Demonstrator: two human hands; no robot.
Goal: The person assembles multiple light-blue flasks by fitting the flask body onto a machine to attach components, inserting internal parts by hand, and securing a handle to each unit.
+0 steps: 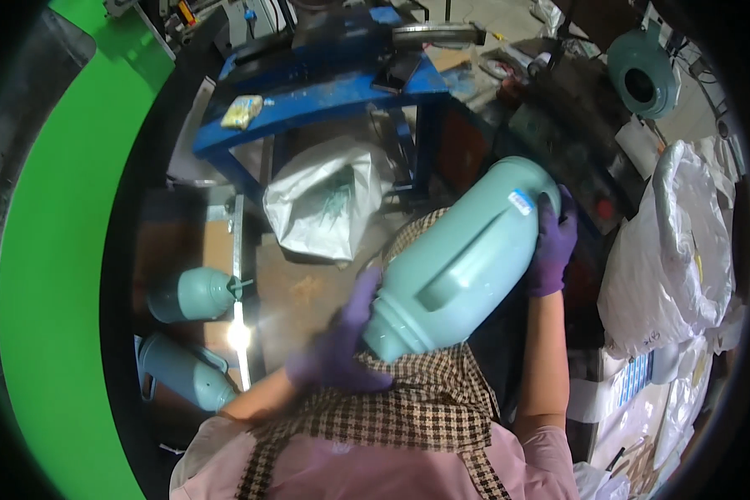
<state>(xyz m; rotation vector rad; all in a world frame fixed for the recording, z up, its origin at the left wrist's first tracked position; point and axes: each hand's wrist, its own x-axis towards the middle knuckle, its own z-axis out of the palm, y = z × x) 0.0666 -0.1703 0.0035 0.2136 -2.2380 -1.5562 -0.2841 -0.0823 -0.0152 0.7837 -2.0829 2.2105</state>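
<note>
A teal plastic flask (475,258) with a moulded side handle and a small blue-and-white label lies slanted over my lap. Its stepped narrow neck points down to the left. My right hand (553,242), in a purple glove, grips the wide base end at the upper right, fingers partly hidden behind it. Beside the neck, my left hand (337,346), also gloved in purple, is spread with its fingers apart, one along the shoulder and others below the neck. It is blurred; whether it touches the flask is unclear.
Two similar teal flasks (193,293) lie at the left beside a metal-edged board. Ahead, an open white sack (325,200) holds teal pieces below a blue metal bench (325,112). A white plastic bag (667,267) stands at right; a teal round part (642,75) is beyond.
</note>
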